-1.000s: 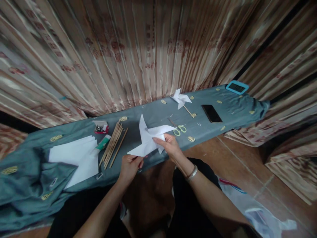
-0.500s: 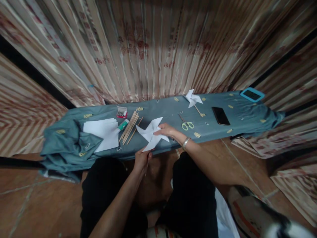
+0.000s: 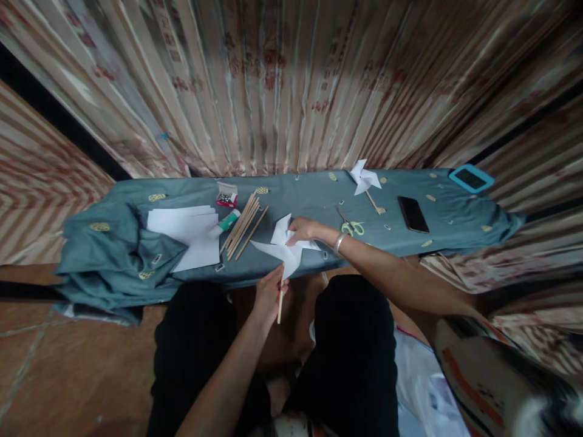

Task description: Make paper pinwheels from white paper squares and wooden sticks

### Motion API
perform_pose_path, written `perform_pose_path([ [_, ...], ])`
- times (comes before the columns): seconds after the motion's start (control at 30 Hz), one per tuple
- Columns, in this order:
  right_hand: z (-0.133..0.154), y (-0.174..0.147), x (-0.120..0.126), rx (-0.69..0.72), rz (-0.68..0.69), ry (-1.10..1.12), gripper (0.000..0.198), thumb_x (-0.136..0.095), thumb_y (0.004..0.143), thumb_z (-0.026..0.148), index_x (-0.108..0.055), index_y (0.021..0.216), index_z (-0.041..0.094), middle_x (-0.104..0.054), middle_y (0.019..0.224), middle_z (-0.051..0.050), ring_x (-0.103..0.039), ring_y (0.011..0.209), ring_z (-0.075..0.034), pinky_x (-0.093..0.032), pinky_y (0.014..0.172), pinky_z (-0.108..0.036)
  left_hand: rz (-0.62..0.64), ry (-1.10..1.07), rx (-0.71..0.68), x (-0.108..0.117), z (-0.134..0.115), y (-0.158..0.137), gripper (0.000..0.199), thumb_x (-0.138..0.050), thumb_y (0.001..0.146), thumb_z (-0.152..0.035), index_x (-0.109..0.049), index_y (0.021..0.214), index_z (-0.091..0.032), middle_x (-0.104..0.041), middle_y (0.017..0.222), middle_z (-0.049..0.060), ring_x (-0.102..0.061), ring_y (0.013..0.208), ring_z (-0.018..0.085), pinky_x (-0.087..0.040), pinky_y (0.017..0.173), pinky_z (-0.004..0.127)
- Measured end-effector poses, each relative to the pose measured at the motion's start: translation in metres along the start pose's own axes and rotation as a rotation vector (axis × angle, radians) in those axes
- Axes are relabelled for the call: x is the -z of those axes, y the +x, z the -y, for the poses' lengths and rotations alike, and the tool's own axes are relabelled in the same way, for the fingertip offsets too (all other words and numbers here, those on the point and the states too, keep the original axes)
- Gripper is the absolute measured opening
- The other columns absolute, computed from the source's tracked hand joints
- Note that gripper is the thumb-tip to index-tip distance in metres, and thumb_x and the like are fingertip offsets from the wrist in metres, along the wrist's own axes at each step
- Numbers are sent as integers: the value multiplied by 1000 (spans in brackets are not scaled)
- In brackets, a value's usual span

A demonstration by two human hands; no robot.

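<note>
A white paper pinwheel [image 3: 288, 257] is between my hands at the front edge of the cloth-covered bench. My left hand [image 3: 268, 292] is closed around its wooden stick [image 3: 279, 311], whose lower end sticks out below the fingers. With fingers bent onto the pinwheel near its centre, my right hand [image 3: 304, 230] grips the paper; the fingertips partly hide the middle. Left of the pinwheel lie several loose wooden sticks [image 3: 245, 226], a green-and-white glue tube [image 3: 228, 221] and a stack of white paper [image 3: 184, 233].
A small open box of metal pins [image 3: 226, 197] is behind the glue. On the right are scissors [image 3: 352, 227], another pinwheel [image 3: 364, 178], a black phone [image 3: 413, 215] and a blue-framed device [image 3: 471, 178]. Curtains [image 3: 273, 91] hang behind the bench [image 3: 300, 194].
The pinwheel has turned and tilted in my hands, and its stick now shows more clearly below my left hand. The view has shifted slightly.
</note>
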State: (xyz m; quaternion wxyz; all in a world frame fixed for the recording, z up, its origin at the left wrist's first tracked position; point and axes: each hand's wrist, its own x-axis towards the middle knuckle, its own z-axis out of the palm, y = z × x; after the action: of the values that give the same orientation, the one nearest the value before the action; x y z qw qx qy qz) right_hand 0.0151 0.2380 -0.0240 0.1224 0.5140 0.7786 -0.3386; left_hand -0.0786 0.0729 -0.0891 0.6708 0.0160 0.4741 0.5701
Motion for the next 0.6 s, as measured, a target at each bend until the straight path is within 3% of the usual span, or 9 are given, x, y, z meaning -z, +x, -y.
perform_pose_path([
  [0.27,2,-3,1,-4,22,-65,18,-74,67,26,-74,78,12,-62,67,1,-49,61,-11,-34,54,-22,-20,-55,59,3,5,2,19,-81,58,-17,-68,71,-9,-53,55,-2,-42,43,2,-25,37,12],
  [0.6,2,-5,2,26,28,-64,17,-74,68,28,-73,74,13,-62,67,1,-49,62,-11,-35,57,-22,-17,-70,56,2,4,1,18,-80,60,-15,-69,72,-10,-56,57,-2,-42,42,1,-25,35,12],
])
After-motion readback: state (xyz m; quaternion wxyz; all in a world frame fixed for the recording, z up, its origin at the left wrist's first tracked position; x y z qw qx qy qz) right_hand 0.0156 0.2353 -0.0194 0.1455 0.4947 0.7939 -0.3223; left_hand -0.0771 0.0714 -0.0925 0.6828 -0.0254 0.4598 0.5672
